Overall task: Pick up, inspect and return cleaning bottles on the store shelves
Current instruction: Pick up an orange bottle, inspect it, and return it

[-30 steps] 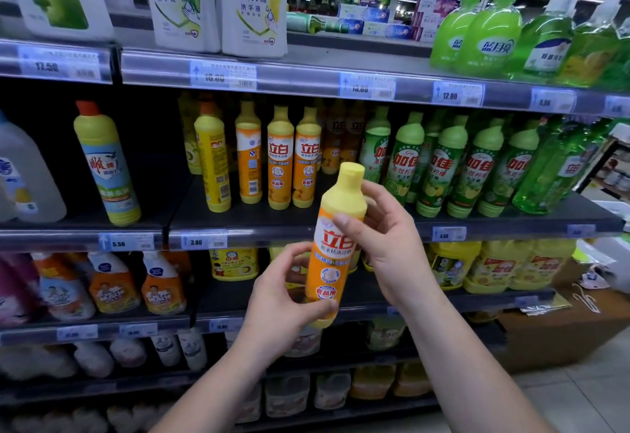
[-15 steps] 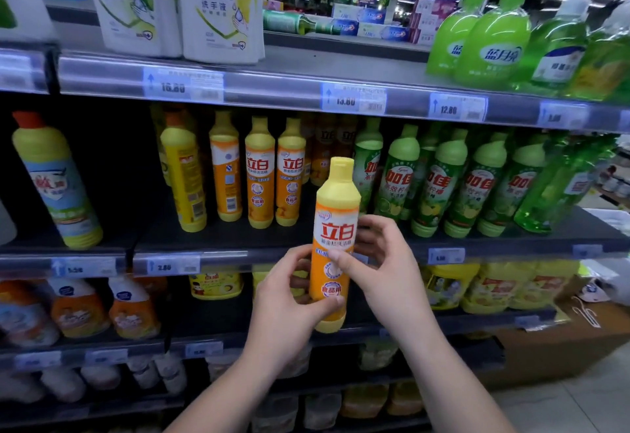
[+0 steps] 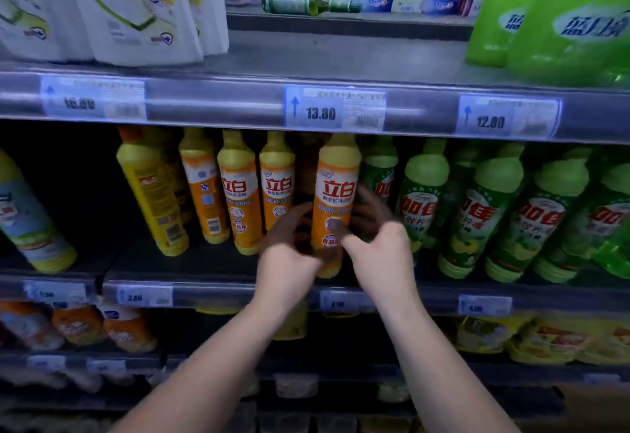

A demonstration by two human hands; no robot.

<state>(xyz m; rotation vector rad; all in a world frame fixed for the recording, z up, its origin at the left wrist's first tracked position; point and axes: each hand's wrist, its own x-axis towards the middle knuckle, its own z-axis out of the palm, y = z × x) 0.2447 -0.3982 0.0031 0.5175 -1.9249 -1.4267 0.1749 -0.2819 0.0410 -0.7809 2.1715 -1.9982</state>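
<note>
An orange dish-soap bottle (image 3: 335,207) stands upright, long axis vertical, yellow cap up and just under the upper shelf's price rail (image 3: 335,110), its label facing the camera. Its base is at the front edge of the middle shelf (image 3: 211,291). The left hand (image 3: 289,248) and right hand (image 3: 376,245) wrap its lower half from either side. It fills a narrow gap between matching orange bottles (image 3: 276,183) and green bottles (image 3: 422,200).

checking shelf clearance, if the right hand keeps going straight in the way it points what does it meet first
Probably the green bottles just behind the right hand, whose fingers reach in beside the orange bottle. Blur and shadow leave depth unclear.
</note>
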